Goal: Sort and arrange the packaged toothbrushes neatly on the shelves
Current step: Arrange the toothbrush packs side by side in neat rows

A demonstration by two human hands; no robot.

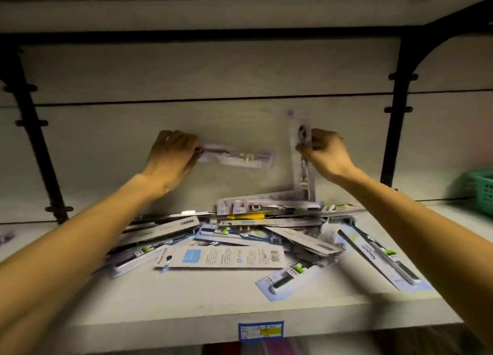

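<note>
Both hands are raised against the pale back panel of the light grey shelf, each with one pack. The left hand, at ten o'clock from the heap, pinches the near end of a clear-and-white blister-packed toothbrush that lies level, its far end pointing toward three o'clock. The right hand, at one o'clock, has its fingers curled round a second white-carded toothbrush pack held upright, its foot just above or touching the pile; which, I cannot tell.

The rest of the stock lies below as a loose heap of mixed toothbrush packs at the shelf's middle, some face-down with barcodes showing, with a long blue-edged pack angled at four o'clock and a short one near the front lip. A green plastic basket sits at three o'clock, well apart.

The step in hand looks like matching two packs before standing them along the back. To do it well, I would turn the level pack upright so both face the same way, printed side out, compare the designs, then set like beside like, starting at one end. Gripping by the card edge rather than the bubble should keep the slippery plastic from twisting, and lowering each foot behind the heap avoids toppling it.
</note>
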